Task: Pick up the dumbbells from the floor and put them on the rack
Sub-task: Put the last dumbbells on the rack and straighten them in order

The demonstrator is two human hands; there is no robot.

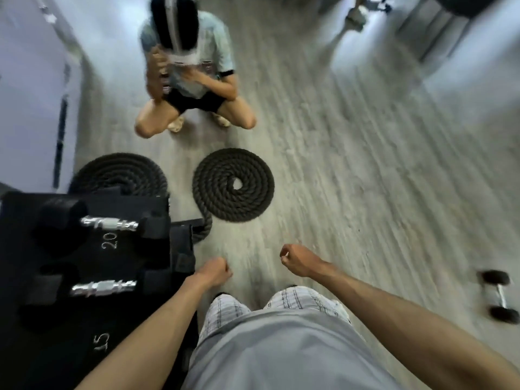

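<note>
A black dumbbell (pixel 500 300) with a chrome handle lies on the grey floor at the far right, well away from both hands. The black rack (pixel 84 254) stands at the lower left, marked 20 and 15. Two dumbbells rest on it, the upper dumbbell (pixel 108 223) by the 20 mark and the lower dumbbell (pixel 104 287) above the 15 mark. My left hand (pixel 215 273) hangs curled into a loose fist just right of the rack's edge, holding nothing. My right hand (pixel 295 260) is also curled, with nothing in it, over bare floor.
A coiled black battle rope (pixel 233 184) lies on the floor ahead, and a second coil (pixel 118 173) sits behind the rack. A person (pixel 191 77) crouches beyond the ropes. Pale equipment and a dark object stand at the far right back.
</note>
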